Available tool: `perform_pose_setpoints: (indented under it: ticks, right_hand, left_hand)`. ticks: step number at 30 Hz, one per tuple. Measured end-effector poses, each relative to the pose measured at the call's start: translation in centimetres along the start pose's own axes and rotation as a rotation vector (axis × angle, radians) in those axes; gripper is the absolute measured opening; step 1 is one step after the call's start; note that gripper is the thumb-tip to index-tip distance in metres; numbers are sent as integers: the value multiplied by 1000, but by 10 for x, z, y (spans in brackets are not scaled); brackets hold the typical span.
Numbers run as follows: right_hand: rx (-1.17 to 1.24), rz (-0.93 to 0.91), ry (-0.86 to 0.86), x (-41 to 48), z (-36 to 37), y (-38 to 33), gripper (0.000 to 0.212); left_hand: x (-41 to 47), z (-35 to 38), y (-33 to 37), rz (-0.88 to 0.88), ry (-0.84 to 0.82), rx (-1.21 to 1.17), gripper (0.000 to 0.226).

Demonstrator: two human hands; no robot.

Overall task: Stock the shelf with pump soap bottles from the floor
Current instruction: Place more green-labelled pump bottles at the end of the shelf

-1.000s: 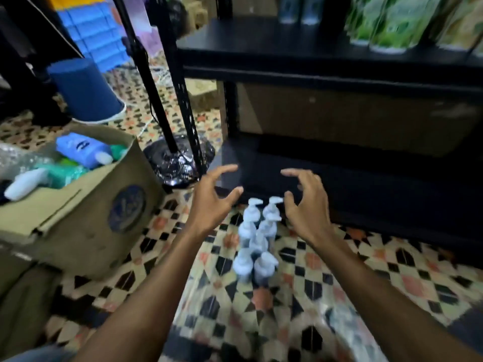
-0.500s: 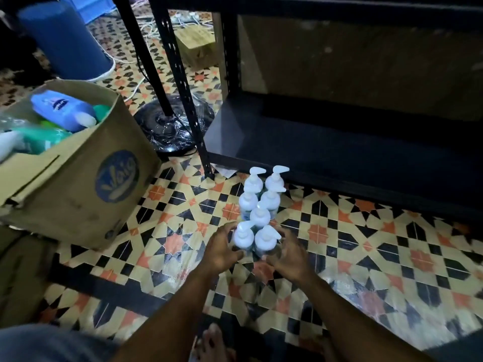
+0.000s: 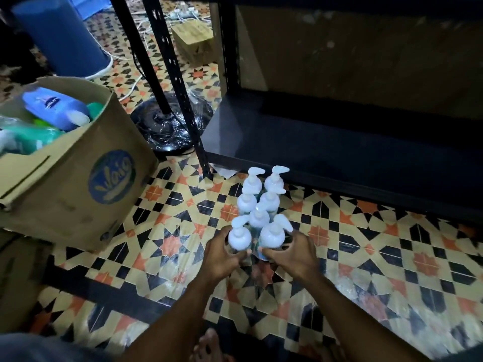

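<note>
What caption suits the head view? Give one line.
Left hand grips the left front bottle, right hand the right front bottle, on the tiled floor before the bottom shelf.

Floor: tiles (image 3: 366, 257) patterned black, cream and orange, lower frame.
Furniture: black metal shelf (image 3: 313, 142), upper right.
Wall: brownish panel (image 3: 366, 48) behind it.
Left: cardboard box (image 3: 78, 194); blue bin (image 3: 60, 35) above.
Light: dim.

L arm (image 3: 177, 309) and R arm (image 3: 339, 304) come up from the bottom, angled twd each other. L hand (image 3: 222, 257) has its fingers curled round the near-left bottle (image 3: 239, 237), R hand (image 3: 294, 254) same w/ the near-right bottle (image 3: 273, 235). Backs of both hands face up. A bare foot (image 3: 207, 343) shows btw the arms.
</note>
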State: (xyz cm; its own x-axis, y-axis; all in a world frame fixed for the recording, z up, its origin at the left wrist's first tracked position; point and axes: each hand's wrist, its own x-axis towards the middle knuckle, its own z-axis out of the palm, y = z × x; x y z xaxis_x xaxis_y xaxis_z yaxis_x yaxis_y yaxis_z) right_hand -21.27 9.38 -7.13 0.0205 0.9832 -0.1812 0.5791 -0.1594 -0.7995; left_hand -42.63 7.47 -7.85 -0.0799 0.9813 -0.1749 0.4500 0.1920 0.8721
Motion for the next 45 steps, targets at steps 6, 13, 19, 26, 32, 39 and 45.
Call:
perform_pose_setpoints:
  ticks: [6, 13, 19, 26, 32, 39, 45]
  right_hand:
    - [98, -288, 142, 13, -83, -99, 56]
    - [191, -678, 507, 43, -203, -264, 52]
    - [133, -618, 628, 90, -279, -375, 71]
    - [159, -492, 664, 149, -289, -388, 78]
    - [125, -478, 628, 162, -290, -386, 64]
    - [192, -485, 486, 169, -284, -374, 95]
    - [276, -504, 386, 171, -286, -371, 61]
  left_hand:
    - [6, -66, 87, 164, 60, -48, 59]
    - [57, -157, 267, 560, 236, -101, 61]
    - [107, -203, 422, 807, 312, -156, 43]
    - [178, -200, 454, 793, 271, -128, 46]
    - [207, -200, 456, 763, 197, -169, 44]
    - [210, -196, 439, 707, 77, -228, 57]
    - [208, -197, 440, 632, 44, -258, 54]
